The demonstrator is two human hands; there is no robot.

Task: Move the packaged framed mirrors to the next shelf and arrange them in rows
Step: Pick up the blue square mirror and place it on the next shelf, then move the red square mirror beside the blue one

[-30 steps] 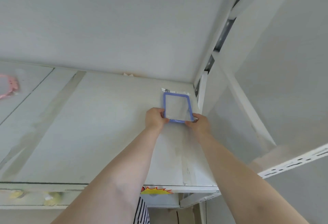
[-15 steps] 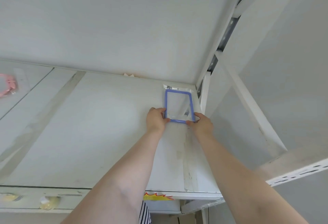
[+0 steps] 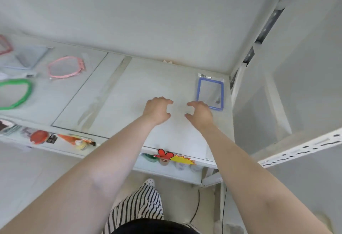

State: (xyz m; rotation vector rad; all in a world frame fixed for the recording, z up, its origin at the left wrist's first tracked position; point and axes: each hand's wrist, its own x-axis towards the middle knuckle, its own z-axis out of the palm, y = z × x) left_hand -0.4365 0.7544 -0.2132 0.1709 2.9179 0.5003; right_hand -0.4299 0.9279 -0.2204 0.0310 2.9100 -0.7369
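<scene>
Both hands, left (image 3: pixel 157 110) and right (image 3: pixel 200 113), have let go, empty; one blue-framed mirror (image 3: pixel 210 92) lies flat.

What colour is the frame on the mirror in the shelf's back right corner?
Blue frame, head view.

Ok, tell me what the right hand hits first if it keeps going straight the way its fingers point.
The right hand points up-left toward the shelf's back. Ahead lies only bare shelf, then probably the back wall. The blue-framed mirror sits just right of that line, though depth is hard to judge.
</scene>
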